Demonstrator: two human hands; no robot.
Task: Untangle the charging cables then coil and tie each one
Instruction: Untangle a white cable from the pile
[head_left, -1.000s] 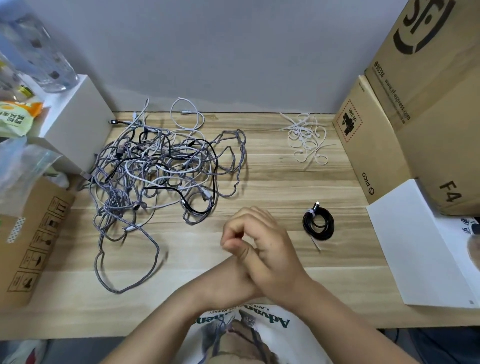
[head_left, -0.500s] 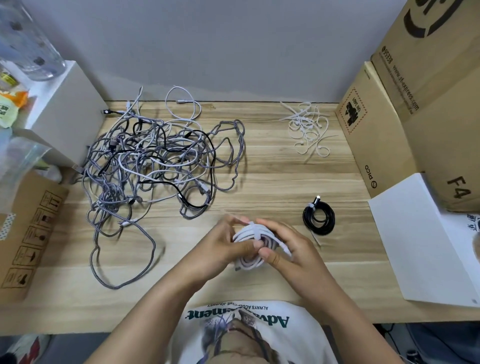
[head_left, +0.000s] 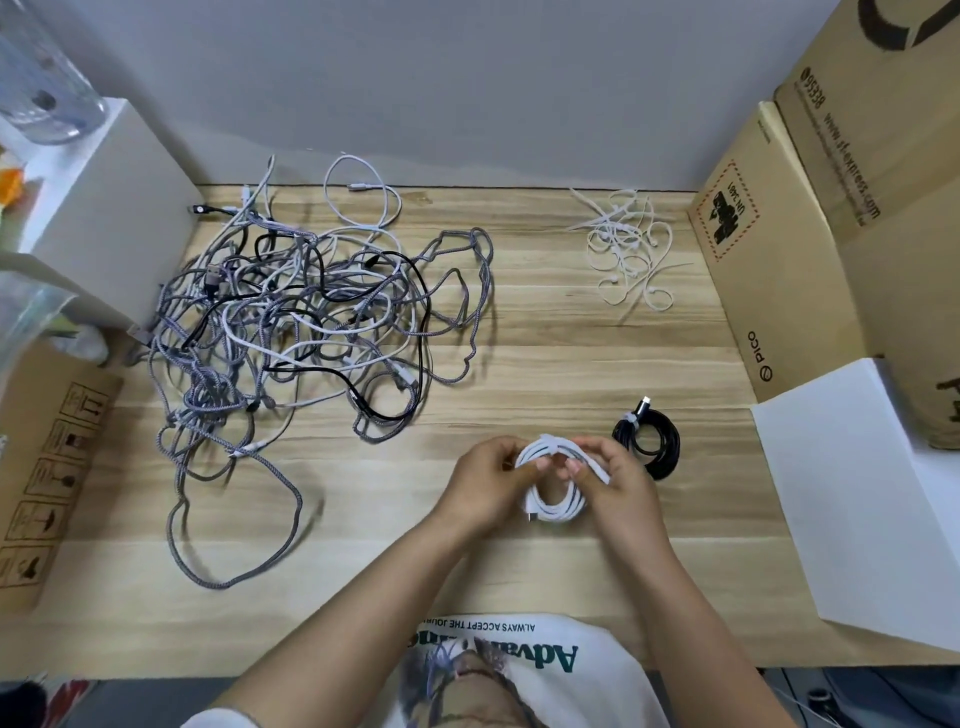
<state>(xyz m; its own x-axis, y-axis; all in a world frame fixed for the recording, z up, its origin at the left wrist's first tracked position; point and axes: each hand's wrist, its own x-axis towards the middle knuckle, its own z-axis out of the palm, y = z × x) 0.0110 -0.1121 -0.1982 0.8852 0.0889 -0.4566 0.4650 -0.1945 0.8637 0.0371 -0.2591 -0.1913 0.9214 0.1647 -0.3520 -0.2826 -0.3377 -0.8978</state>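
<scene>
Between both hands sits a coiled white cable (head_left: 557, 506), just above the wooden table (head_left: 545, 364). My left hand (head_left: 480, 483) pinches the coil's left side. My right hand (head_left: 621, 480) holds its right side, with a white tie strap wrapped over the top of the coil and sticking out past my fingers. A black cable (head_left: 649, 441), coiled and tied with a white strap, lies just right of my right hand. The big tangle of grey, white and black cables (head_left: 311, 322) spreads over the table's left half.
A heap of loose white ties (head_left: 628, 249) lies at the back right. Cardboard boxes (head_left: 841, 218) and a white box (head_left: 862, 493) line the right side. A white box (head_left: 104, 208) and a cardboard box (head_left: 47, 467) stand on the left.
One second ago my hands were clasped together hiding the coil. They have since opened apart, moved forward and right toward the black coil, and the white coil with its strap shows between them.
</scene>
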